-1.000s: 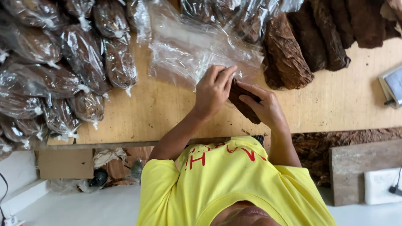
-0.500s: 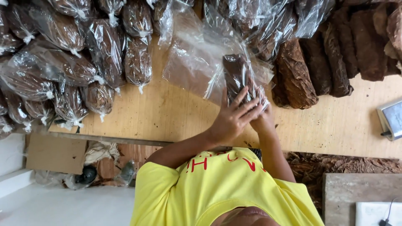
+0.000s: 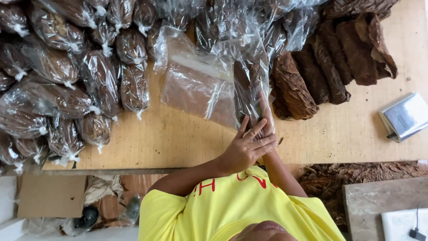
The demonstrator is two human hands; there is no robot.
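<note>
Two hands, head view: both meet at the centre of the frame, just above the person's yellow shirt (image 3: pixel 240 209).
Left hand (image 3: pixel 246 149): lies flat with fingers spread and slightly curled, pressed on the lower end of the clear bag (image 3: pixel 249 76); it presses rather than pinches.
Right hand (image 3: pixel 267 122): mostly hidden under the left; its fingers stretch up along the bag's lower right side, fairly straight. How tightly it grips cannot be told.
Bundle of brown leaves (image 3: pixel 246 87): sits inside the clear bag, directly above both hands in the frame, touching them at its lower end.
Long axis: bundle and bag run nearly straight up the frame, leaning a little left at the top, in line with the fingers.
Nearer hand: the left covers the bag's mouth end; the right lies alongside, a little higher.
Empty bags (image 3: pixel 196 85): a loose flat stack of clear plastic just left of the held bag, touching it.
Filled bags (image 3: pixel 67 85): many tied ones heaped across the upper left of the frame.
Unbagged bundles (image 3: pixel 312 76): dark leaf bundles in the upper right, just beside the held bag.
Small scale (image 3: pixel 405 117): grey, at the right edge, well apart from the hands.
Worktop (image 3: pixel 178 138): bare pale wood, open between the heaps.
Room: below the worktop edge, cardboard (image 3: pixel 51 196) at lower left and loose leaf scraps (image 3: pixel 339 176) at lower right.
</note>
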